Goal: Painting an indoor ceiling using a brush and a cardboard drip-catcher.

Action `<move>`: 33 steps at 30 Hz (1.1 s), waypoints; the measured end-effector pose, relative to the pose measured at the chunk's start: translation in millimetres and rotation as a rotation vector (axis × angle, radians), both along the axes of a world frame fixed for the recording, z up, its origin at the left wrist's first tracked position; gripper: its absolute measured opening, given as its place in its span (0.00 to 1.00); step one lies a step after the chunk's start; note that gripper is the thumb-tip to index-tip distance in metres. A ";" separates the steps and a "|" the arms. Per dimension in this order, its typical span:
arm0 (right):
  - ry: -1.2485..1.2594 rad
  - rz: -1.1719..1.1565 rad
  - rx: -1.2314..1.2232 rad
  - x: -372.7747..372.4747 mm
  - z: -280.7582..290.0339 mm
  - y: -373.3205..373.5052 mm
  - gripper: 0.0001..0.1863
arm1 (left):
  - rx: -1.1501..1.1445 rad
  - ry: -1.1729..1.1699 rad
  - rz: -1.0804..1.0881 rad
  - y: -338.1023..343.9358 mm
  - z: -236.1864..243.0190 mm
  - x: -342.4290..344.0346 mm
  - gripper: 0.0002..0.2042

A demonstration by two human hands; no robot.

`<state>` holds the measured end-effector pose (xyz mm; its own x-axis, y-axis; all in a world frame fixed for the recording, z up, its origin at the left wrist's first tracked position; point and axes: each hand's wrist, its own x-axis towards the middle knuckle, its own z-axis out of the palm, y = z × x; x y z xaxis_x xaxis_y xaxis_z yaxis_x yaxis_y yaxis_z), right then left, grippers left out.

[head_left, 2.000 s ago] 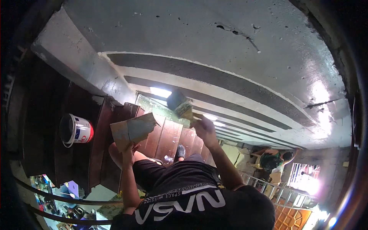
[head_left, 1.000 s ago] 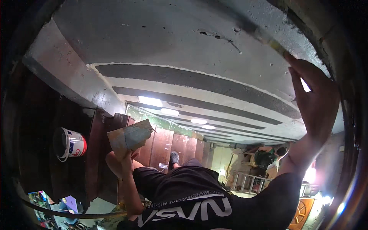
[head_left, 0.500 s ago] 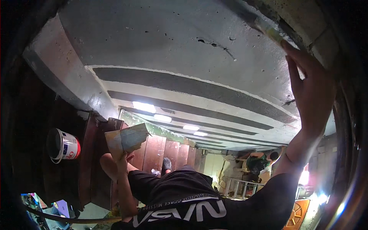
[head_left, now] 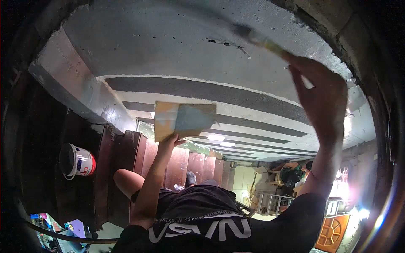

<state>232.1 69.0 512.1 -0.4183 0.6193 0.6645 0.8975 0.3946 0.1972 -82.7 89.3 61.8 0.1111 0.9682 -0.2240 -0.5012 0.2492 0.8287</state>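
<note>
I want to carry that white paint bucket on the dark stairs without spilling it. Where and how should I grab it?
Probably by the wire handle at the rim of the white paint bucket, coming from its open end. The mouth shows dark and open, with no lid visible, so a grip there should keep it level.

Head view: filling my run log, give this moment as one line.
right hand: holds paintbrush at ceiling | left hand: holds raised cardboard piece | paint bucket: on stairs
</note>
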 end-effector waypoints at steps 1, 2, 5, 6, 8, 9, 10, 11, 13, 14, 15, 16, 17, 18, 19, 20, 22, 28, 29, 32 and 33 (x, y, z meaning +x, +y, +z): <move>-0.028 0.017 -0.016 -1.8 -6.6 3.4 0.13 | 0.030 -0.014 -0.011 4.1 11.8 6.6 0.16; -0.019 0.008 -0.013 -2.2 -10.3 9.6 0.13 | 0.062 -0.006 -0.029 7.6 22.2 12.4 0.16; 0.026 -0.097 0.004 4.3 -9.2 27.7 0.11 | 0.125 0.012 -0.049 7.7 42.0 19.3 0.16; 0.039 -0.073 0.130 8.6 -3.8 32.0 0.11 | 0.116 0.046 -0.083 7.4 45.3 19.9 0.16; 0.023 -0.090 0.344 18.9 7.0 29.1 0.12 | 0.104 0.079 -0.091 4.5 47.8 19.7 0.19; 0.022 -0.089 0.389 22.6 10.0 24.7 0.12 | 0.149 0.079 -0.093 3.3 48.2 19.1 0.19; 0.030 -0.121 0.416 24.9 11.3 20.3 0.13 | 0.096 0.074 -0.090 1.0 48.3 19.0 0.19; 0.078 -0.046 0.374 25.5 10.2 15.8 0.12 | 0.019 0.076 -0.075 -1.6 48.5 18.5 0.19; 0.188 0.039 0.213 20.1 -5.1 8.6 0.12 | 0.089 0.041 -0.003 -8.6 48.7 20.5 0.19; 0.162 0.098 0.201 16.7 -12.3 11.4 0.12 | 0.155 0.006 0.072 -11.9 49.0 21.7 0.19; 0.174 0.091 0.150 11.9 -24.2 12.6 0.11 | 0.137 0.016 0.075 -13.7 49.7 21.7 0.19; 0.136 0.094 0.120 8.6 -33.8 16.2 0.11 | 0.133 -0.009 0.083 -14.8 50.6 21.3 0.20; 0.095 0.113 0.090 6.3 -42.1 20.8 0.11 | 0.128 -0.025 0.094 -16.1 51.6 20.5 0.21; 0.065 0.150 0.045 4.6 -48.3 27.0 0.11 | 0.131 -0.024 0.088 -16.8 52.6 19.6 0.21; 0.074 0.150 0.049 6.2 -50.0 31.8 0.11 | 0.120 0.014 0.083 -16.9 53.7 18.3 0.22; 0.090 0.175 0.128 8.8 -48.9 36.4 0.10 | 0.084 0.062 0.086 -16.5 54.9 16.4 0.22; 0.067 0.187 0.331 18.7 -36.8 43.1 0.10 | 0.074 0.137 0.060 -17.1 57.2 10.5 0.24; 0.112 0.228 0.534 30.1 -11.1 33.3 0.10 | 0.248 0.118 0.160 -21.2 58.4 -0.3 0.18; 0.105 0.146 0.489 27.5 -18.2 25.4 0.11 | 0.281 0.111 0.149 -20.9 57.9 -2.0 0.14; 0.135 0.159 0.420 25.2 -34.5 19.7 0.11 | 0.355 0.142 0.147 -21.1 54.3 -3.2 0.13; 0.133 0.171 0.430 27.3 -39.8 20.7 0.11 | 0.356 0.142 0.148 -19.8 53.0 -3.4 0.13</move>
<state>259.4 89.7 472.3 -0.3844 0.2061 0.8999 0.8551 0.4468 0.2629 -86.2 69.6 114.8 -0.0428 0.9912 0.1254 -0.3847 -0.1321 0.9135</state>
